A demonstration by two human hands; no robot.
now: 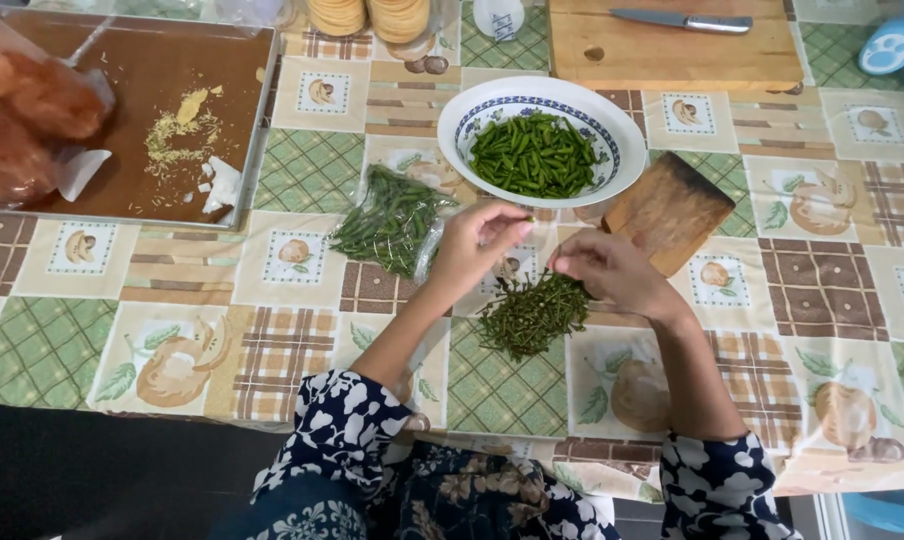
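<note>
Wooden board (669, 211) beside chilli bowl (542, 100)

Counter's covered in a smooth, slightly shiny patterned tablecloth (302, 170), looks like vinyl. The bowl (452, 125) is glossy glazed ceramic, the chopping board (672, 50) is matt raw wood, and the knife (682, 20) has a shiny metal blade. Clear crinkly plastic bag (387, 220), dull metal tray (257, 120).

even, soft indoor light, faint shadows; edges bend slightly, fine detail perhaps a little soft.
</note>
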